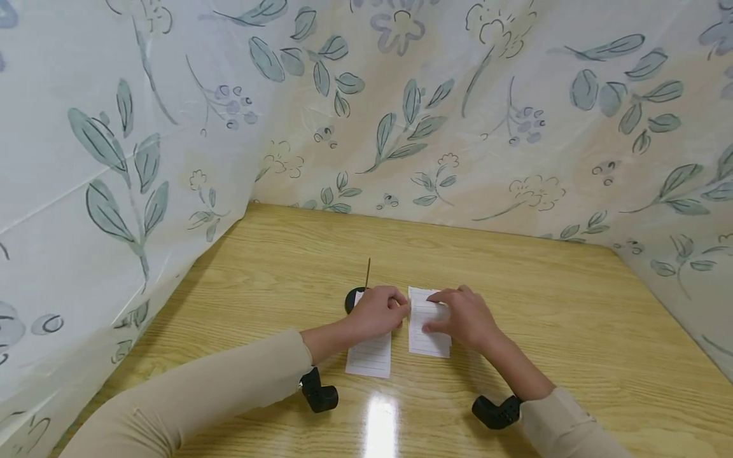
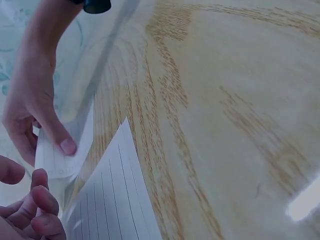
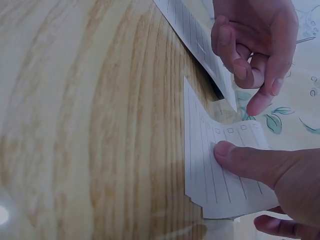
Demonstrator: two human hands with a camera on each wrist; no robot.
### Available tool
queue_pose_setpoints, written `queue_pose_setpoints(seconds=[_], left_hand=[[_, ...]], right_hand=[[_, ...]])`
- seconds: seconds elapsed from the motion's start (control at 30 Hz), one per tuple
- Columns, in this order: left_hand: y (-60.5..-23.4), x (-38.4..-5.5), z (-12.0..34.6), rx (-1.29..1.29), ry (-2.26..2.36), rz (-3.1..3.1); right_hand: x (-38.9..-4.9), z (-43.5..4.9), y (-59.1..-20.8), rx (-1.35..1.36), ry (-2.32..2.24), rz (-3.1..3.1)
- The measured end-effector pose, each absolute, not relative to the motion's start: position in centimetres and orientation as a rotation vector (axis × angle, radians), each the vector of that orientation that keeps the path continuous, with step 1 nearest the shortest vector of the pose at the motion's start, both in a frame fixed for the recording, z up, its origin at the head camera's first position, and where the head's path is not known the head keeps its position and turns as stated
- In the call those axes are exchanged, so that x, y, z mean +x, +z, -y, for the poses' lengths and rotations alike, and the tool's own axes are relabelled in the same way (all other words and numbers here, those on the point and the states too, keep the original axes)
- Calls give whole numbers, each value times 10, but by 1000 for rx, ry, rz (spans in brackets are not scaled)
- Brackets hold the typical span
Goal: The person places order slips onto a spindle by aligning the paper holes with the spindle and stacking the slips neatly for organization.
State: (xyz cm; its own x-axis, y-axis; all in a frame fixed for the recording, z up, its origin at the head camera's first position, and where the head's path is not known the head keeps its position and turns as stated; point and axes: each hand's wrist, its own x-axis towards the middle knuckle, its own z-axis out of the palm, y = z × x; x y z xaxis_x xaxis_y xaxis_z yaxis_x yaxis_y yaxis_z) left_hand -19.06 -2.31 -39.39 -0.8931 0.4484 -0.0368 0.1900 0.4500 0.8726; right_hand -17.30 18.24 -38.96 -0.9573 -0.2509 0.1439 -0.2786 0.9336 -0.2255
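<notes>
My right hand (image 1: 468, 319) holds a small stack of lined paper slips (image 1: 428, 343), thumb lying on the top sheet. Fanned edges show in the right wrist view, where small printed boxes run along one end of the slips (image 3: 235, 170). My left hand (image 1: 375, 313), its fingers loosely bent and nothing visible in them, is just left of that stack. Below this hand lies another lined slip (image 1: 368, 364), its far end over a round black base (image 1: 350, 301). A thin upright rod (image 1: 368, 272) rises there; whether it pierces the paper is hidden by my left hand.
The wood-grain table (image 1: 544, 299) stretches around the papers. A floral cloth (image 1: 401, 127) hangs behind it and along both sides. Black wrist cameras sit under the left sleeve (image 1: 240, 372) and by the right sleeve (image 1: 564, 420).
</notes>
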Motion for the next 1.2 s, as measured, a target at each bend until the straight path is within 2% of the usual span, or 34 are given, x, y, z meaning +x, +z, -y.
queue_pose_setpoints(seconds=[0.53,1.2], left_hand=[[-391,-194,12,306,1566,-2228],[-390,-197,4,256,1715,-2128]], right_hand=[[-162,-181,-384,437,412,2765],[-143,-174,-377,613,134,2555]])
